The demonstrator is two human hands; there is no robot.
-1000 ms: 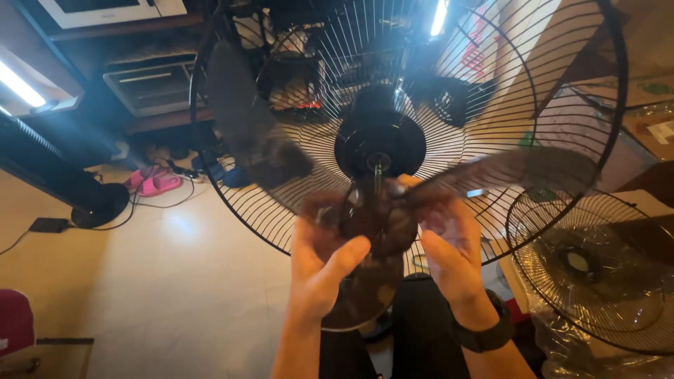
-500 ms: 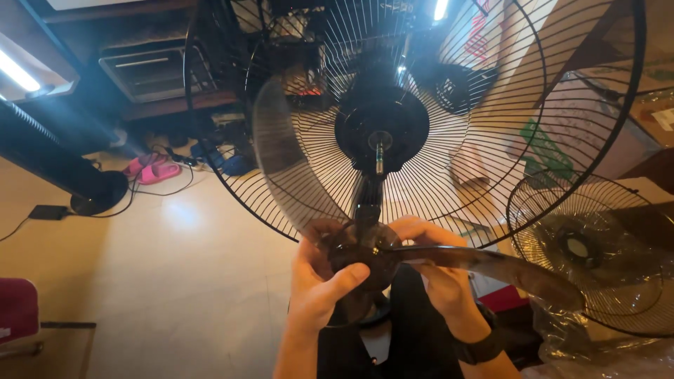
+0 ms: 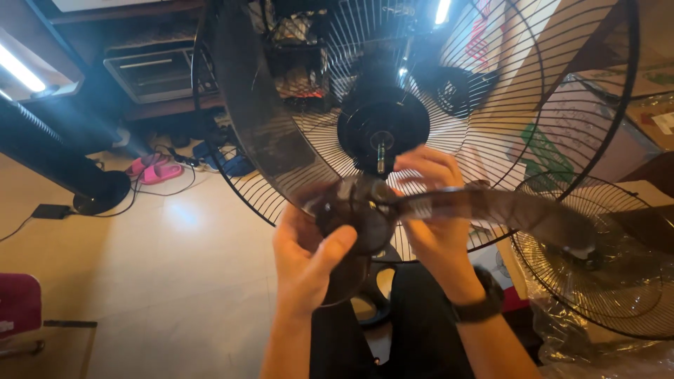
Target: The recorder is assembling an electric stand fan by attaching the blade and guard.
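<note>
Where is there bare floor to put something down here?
The pale floor is bare between the black stand base, the pink slippers and the left hand. It is crowded on the right, around the second grille and its plastic wrap.

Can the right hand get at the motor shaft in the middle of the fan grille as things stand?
Probably yes. The right hand is just beside the shaft, which juts bare from the motor hub in the rear grille. No front guard covers it; only the blade both hands hold sits just below.

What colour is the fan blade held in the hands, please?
The fan blade is a translucent smoky dark brown, seen in the head view.
</note>
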